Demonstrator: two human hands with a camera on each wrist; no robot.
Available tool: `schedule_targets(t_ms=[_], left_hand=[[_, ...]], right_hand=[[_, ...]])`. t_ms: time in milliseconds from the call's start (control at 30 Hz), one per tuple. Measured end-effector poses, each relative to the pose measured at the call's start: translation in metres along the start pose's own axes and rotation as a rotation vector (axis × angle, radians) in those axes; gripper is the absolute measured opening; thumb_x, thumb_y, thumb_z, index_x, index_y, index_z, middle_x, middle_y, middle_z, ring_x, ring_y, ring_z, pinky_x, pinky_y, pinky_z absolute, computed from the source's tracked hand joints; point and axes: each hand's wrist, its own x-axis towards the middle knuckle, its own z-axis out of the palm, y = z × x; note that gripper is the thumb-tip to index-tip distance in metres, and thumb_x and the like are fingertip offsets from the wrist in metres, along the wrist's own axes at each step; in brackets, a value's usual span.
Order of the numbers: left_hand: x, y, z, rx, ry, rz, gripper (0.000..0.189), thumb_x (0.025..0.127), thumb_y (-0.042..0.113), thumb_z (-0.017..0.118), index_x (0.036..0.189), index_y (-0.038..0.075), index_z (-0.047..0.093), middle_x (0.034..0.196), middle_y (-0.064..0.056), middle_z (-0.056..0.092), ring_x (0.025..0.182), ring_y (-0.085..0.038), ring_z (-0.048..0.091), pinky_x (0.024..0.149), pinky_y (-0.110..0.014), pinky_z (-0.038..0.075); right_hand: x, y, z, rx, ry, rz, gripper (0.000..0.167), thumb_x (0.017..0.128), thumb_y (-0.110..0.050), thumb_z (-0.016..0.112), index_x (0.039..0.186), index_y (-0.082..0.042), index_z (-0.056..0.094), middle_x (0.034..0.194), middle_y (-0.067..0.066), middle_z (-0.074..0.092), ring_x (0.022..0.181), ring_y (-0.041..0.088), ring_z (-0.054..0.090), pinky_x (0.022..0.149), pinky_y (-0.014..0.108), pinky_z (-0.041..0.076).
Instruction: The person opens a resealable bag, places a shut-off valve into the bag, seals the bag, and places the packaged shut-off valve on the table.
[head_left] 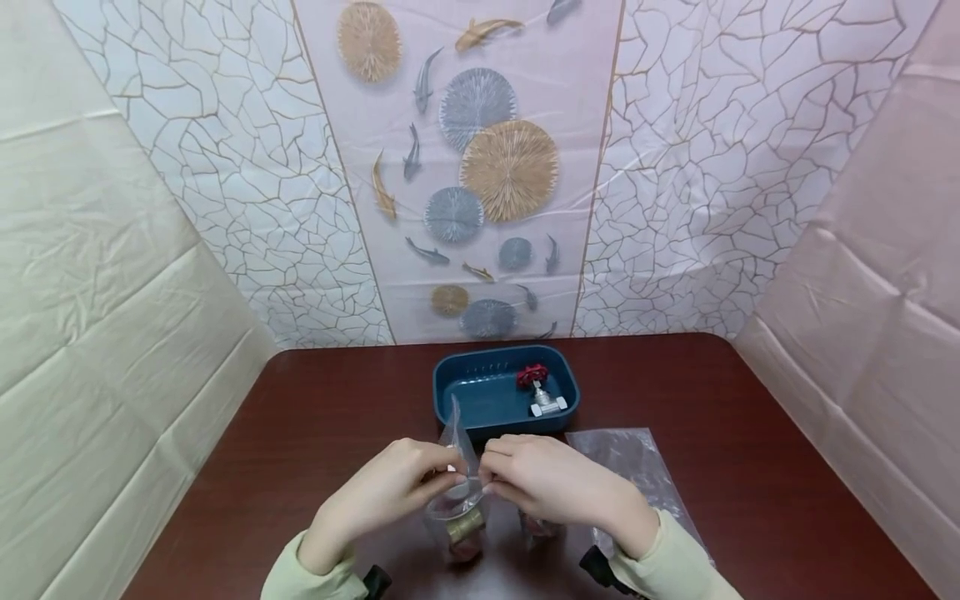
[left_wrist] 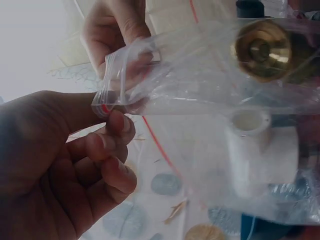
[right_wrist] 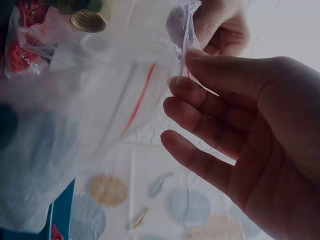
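Observation:
Both hands meet over the table at the mouth of a clear zip bag [head_left: 455, 433]. My left hand [head_left: 390, 483] pinches the bag's edge between thumb and forefinger, its other fingers loosely bent in the left wrist view. Opposite it, my right hand [head_left: 555, 483] pinches the edge too, the remaining fingers spread out in the right wrist view. A threaded brass fitting [left_wrist: 262, 50] shows through the plastic low in the bag. Beside it, a white plastic tee fitting [left_wrist: 265, 150] shows through clear film. A red zip line [right_wrist: 140, 97] crosses the film.
Beyond the hands stands a blue tray [head_left: 468, 404] with a red-handled metal valve [head_left: 542, 396] in it. A flat clear bag [head_left: 630, 458] lies at the right, partly under the right forearm. Another wrapped reddish item [head_left: 538, 527] sits below the right hand.

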Motion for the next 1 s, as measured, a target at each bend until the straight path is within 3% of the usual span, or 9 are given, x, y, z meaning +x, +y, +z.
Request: schedule_targets(t_ms=[233,467,567,700,833,1000], left_hand=[[0.013,-0.003,0.021,0.063,0.053,0.032,0.005,0.097,0.013,0.069,0.098,0.016,0.073,0.088,0.011,0.069,0.073,0.006,0.056,0.067,-0.012,0.046],[0.022,-0.005,0.034,0.076,0.057,0.011,0.008,0.097,0.018,0.069,0.090,0.019,0.068,0.077,0.014,0.061,0.063,0.003,0.046,0.059,-0.012,0.038],[0.022,-0.005,0.036,0.089,0.050,-0.003,0.002,0.098,0.020,0.069,0.097,0.020,0.070,0.084,0.013,0.066,0.067,0.004,0.050,0.061,-0.013,0.041],[0.021,-0.002,0.035,0.131,0.037,0.021,0.009,0.098,0.025,0.068,0.105,0.021,0.071,0.087,0.013,0.066,0.067,0.004,0.052,0.060,-0.012,0.041],[0.016,0.001,0.032,0.160,0.017,0.070,0.010,0.099,0.032,0.066,0.102,0.024,0.070,0.084,0.015,0.058,0.065,0.003,0.050,0.058,-0.009,0.036],[0.010,0.006,0.025,0.175,-0.029,0.080,0.013,0.096,0.038,0.069,0.095,0.024,0.067,0.082,0.014,0.056,0.065,0.002,0.048,0.058,-0.009,0.034]], right_hand=[[-0.013,0.011,0.002,0.077,-0.013,0.104,0.006,0.097,-0.015,0.068,0.093,-0.018,0.065,0.087,-0.012,0.054,0.077,0.000,0.048,0.069,0.018,0.045],[-0.022,0.018,0.005,0.117,-0.037,0.186,0.007,0.098,-0.016,0.068,0.093,-0.019,0.065,0.086,-0.013,0.052,0.073,-0.001,0.047,0.066,0.019,0.045],[-0.025,0.020,0.006,0.150,-0.035,0.216,0.007,0.098,-0.016,0.067,0.093,-0.020,0.064,0.087,-0.014,0.052,0.071,-0.001,0.046,0.065,0.019,0.045],[-0.028,0.023,0.007,0.183,-0.028,0.252,0.008,0.099,-0.016,0.066,0.094,-0.021,0.063,0.088,-0.014,0.052,0.070,-0.001,0.046,0.064,0.020,0.044],[-0.032,0.025,0.009,0.203,-0.028,0.287,0.008,0.100,-0.017,0.065,0.094,-0.021,0.061,0.089,-0.015,0.052,0.069,-0.001,0.047,0.063,0.021,0.045],[-0.034,0.031,0.009,0.204,-0.034,0.301,0.008,0.100,-0.019,0.065,0.094,-0.022,0.062,0.089,-0.015,0.052,0.070,-0.001,0.047,0.064,0.021,0.045]])
